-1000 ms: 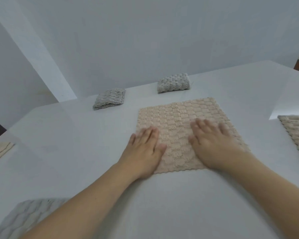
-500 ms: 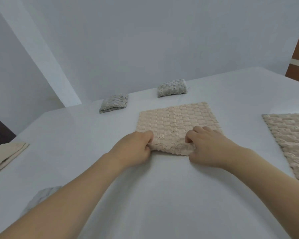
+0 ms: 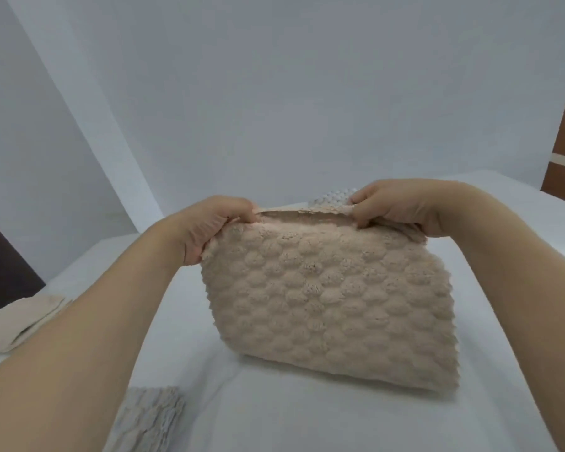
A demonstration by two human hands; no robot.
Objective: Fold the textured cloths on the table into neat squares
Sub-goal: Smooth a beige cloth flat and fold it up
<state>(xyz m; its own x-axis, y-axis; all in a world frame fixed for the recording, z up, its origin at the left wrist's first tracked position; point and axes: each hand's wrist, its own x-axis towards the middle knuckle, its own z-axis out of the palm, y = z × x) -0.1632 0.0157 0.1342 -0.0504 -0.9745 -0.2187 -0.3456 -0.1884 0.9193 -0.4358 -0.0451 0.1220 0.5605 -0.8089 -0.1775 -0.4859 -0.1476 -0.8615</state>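
left hand (image 3: 214, 223): closed, pinches left top corner of beige textured cloth (image 3: 333, 298) | right hand (image 3: 395, 207): closed, pinches right top corner | cloth: top edge lifted, lower fold rests on white table (image 3: 274, 412) | grey cloth (image 3: 333, 201) behind, partly hidden | 1 grey cloth (image 3: 147, 415) near left forearm | folded beige cloth (image 3: 20, 321) at far left

The cloth (image 3: 333, 301) I hold is beige with a raised bubble pattern, a grey one (image 3: 331, 199) with the same weave peeks behind it, another grey cloth (image 3: 147, 415) lies at the white table's (image 3: 274, 419) near edge, and a plain cream one (image 3: 17, 324) at its left edge.
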